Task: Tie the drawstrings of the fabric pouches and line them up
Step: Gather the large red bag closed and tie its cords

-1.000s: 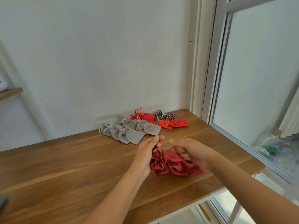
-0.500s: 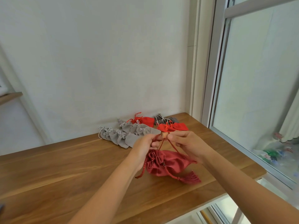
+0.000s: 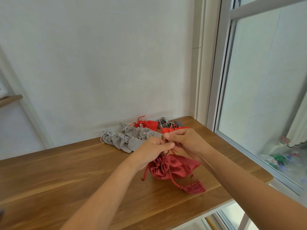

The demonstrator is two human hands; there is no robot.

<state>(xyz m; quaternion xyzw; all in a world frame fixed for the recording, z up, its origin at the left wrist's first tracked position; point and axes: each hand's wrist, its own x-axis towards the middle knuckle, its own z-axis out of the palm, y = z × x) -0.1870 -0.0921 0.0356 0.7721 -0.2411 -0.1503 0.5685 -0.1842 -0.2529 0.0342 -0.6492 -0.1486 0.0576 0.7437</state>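
A dark red satin pouch [image 3: 176,167] lies on the wooden table [image 3: 66,171], its mouth gathered into ruffles facing left. Its red cord runs up into both hands. A tassel [image 3: 194,188] on the cord rests on the table in front of the pouch. My left hand [image 3: 151,151] and my right hand [image 3: 187,141] meet just above the pouch, fingertips pinched on the drawstring. Against the wall lie several grey pouches [image 3: 127,138] with tied strings, a bright red pouch [image 3: 148,124], a dark grey one [image 3: 167,124] and another red one [image 3: 169,130] partly hidden behind my right hand.
A white wall runs along the table's back edge. A window frame [image 3: 214,97] stands at the right, beside the table's right edge. A wooden shelf end [image 3: 10,99] shows at the far left. Table legs and floor appear below the front right corner.
Both hands rose from the pouch, drew the cord upward and closed together on it. The tassel slid out to the front of the pouch. The pouch stays on the table.
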